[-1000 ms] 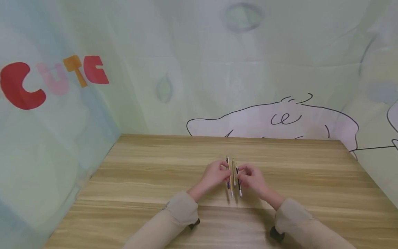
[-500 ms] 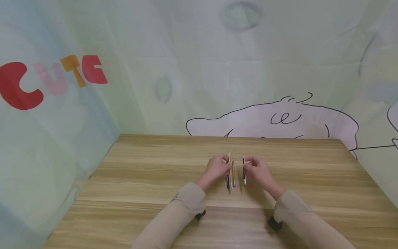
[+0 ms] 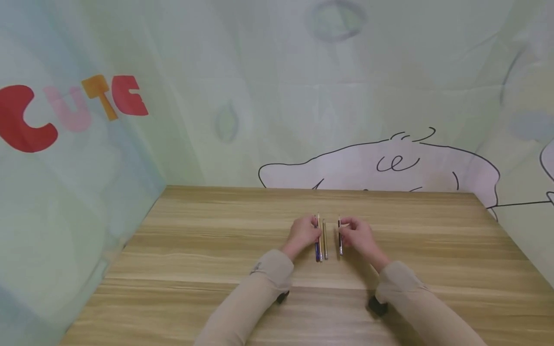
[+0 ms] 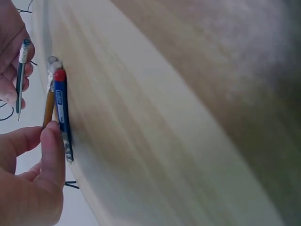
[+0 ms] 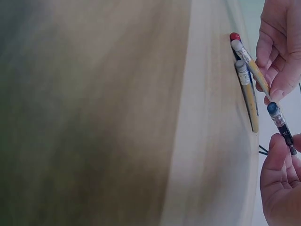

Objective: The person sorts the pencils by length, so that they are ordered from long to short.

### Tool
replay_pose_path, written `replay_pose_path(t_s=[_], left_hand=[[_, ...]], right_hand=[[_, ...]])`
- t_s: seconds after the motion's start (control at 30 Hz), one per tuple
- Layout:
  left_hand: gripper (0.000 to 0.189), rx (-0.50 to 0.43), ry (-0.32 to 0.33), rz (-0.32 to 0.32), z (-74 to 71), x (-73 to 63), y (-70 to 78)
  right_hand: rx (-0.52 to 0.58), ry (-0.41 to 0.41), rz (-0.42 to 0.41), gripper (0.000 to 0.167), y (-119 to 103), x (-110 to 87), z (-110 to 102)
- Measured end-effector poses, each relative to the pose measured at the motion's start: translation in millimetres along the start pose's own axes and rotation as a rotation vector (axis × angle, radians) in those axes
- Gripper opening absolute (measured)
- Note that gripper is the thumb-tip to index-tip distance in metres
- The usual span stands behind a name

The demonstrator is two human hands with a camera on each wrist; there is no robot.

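My left hand point(image 3: 304, 231) pinches a yellow pencil point(image 5: 255, 71) between thumb and finger, its eraser end towards me. Close beside that pencil lies a blue pen point(image 4: 61, 101) with a red end, on the table. A second yellow pencil point(image 3: 325, 240) lies on the wood just right of the left hand's pencil. Across a small gap, my right hand point(image 3: 358, 236) pinches a black pencil point(image 5: 283, 126) with a blue eraser end; in the left wrist view this pencil point(image 4: 20, 75) appears raised. Fingers partly hide both held pencils.
The wooden table point(image 3: 207, 226) stretches out on all sides of the hands. Behind it hangs a pale printed backdrop point(image 3: 277, 96) with cartoon outlines, and coloured letters show on the left side. Beige sleeves with dark wrist devices cover the forearms.
The right hand has carried the black pencil rightwards, away from the others. In the left hand, the yellow pencil has come closer alongside the blue pen.
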State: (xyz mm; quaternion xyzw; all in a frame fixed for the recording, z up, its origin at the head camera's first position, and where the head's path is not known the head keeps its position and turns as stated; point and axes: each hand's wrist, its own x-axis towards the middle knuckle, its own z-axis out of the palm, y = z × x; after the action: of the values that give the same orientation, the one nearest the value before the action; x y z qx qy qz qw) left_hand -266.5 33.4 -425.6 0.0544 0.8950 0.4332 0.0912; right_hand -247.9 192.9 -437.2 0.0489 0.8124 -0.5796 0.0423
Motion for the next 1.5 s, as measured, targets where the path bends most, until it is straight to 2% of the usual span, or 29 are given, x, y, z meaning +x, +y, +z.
replay_pose_path(t_s=[0.2,0.47,0.8,1.5], left_hand=[[0.004,0.086,0.017,0.012,1.3,2.3,0.9],[0.02,0.222,0.058,0.059,5.2,6.3,1.9],[0.024,0.301,0.073,0.037,7.7,4.6,5.2],[0.02,0.314,0.08,0.022,10.0,6.2,3.6]], right_hand=[[-0.042,-0.006,0.021,0.029,3,4.1,5],[-0.085,-0.002,0.037,0.028,3,8.0,12],[-0.141,0.021,0.08,0.027,-2,8.2,17],[-0.208,0.01,0.12,0.025,-6,9.1,20]])
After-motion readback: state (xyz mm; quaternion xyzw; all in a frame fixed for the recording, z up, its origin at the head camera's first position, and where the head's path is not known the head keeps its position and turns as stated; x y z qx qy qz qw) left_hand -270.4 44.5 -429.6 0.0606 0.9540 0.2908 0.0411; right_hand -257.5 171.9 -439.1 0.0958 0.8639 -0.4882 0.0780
